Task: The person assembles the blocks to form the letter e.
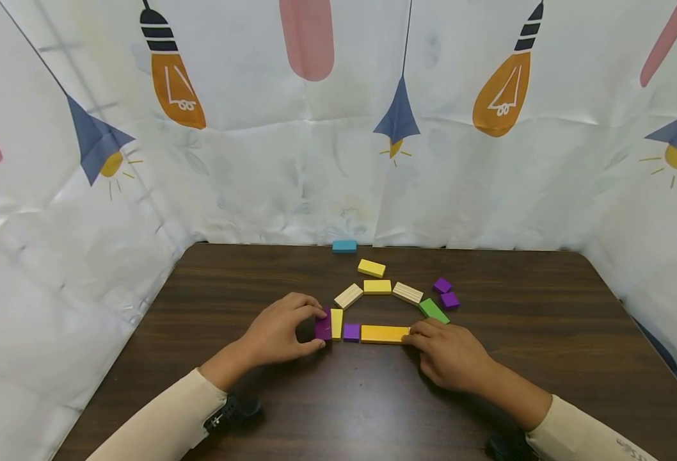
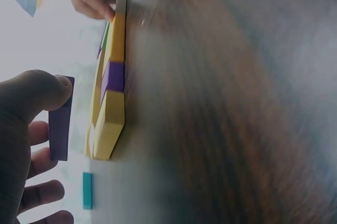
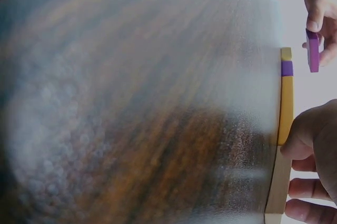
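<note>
Left hand [image 1: 283,330] pinching purple block [image 1: 323,326], right hand [image 1: 450,355] touching right end of orange block [image 1: 381,334], whether clamped cannot be told, adjoining wooden block [image 3: 279,182] mostly hidden in head view

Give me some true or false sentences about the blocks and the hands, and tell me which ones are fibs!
1. The left hand holds a flat purple block. True.
2. The blue block is the block nearest the person. False: it lies by the far edge of the table.
3. A small purple block sits between a yellow block and the long orange block. True.
4. The green block is closer to the left hand than to the right hand. False: it is closer to the right hand.
5. The right hand is at the right end of the long orange block. True.
</note>
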The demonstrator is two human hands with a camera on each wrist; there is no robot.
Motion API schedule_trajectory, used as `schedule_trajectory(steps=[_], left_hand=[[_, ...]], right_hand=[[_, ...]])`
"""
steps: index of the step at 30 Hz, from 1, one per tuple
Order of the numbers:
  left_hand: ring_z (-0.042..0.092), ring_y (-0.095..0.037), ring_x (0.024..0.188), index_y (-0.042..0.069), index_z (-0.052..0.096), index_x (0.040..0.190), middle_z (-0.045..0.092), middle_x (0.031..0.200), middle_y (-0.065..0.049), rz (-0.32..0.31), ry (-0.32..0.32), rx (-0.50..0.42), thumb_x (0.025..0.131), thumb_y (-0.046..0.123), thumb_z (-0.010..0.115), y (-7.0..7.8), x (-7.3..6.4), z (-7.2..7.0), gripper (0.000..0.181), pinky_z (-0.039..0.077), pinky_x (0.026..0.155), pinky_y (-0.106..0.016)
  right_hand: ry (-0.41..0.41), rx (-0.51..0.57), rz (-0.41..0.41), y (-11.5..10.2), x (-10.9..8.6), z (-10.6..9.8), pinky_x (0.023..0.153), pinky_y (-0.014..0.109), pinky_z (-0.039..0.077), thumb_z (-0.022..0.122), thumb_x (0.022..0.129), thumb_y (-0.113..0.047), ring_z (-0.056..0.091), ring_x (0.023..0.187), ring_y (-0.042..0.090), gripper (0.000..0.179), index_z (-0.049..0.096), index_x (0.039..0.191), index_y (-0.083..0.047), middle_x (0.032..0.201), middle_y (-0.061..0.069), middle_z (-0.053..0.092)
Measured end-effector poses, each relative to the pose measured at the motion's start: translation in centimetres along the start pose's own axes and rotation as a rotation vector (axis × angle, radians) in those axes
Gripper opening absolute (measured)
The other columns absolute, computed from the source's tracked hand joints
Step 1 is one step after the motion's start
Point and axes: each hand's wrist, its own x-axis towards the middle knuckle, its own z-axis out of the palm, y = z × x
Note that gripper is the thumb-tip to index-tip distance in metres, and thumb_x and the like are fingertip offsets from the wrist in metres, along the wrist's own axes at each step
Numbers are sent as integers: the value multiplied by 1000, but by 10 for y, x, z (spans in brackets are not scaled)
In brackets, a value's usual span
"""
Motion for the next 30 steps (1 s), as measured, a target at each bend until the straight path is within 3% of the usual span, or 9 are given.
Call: schedule_trajectory(steps=[19,30], left_hand=[[57,-13,113,21,74,112,61,117,7,41,6,-8,79,46,87,19,-17,14,43,53,92,-39],[56,-12,113,23,74,111,60,116,9,36,-33,-26,78,50,87,26,-24,21,44,51,95,-39]], right_hand=[[-1,14,12,-1,0,0,72,37,57,71,80,-9,63,99,17,34,75,114,-15,108,-1,65],[4,12,6,0,0,0,71,37,57,70,80,-10,63,99,17,35,74,114,-15,108,-1,65]])
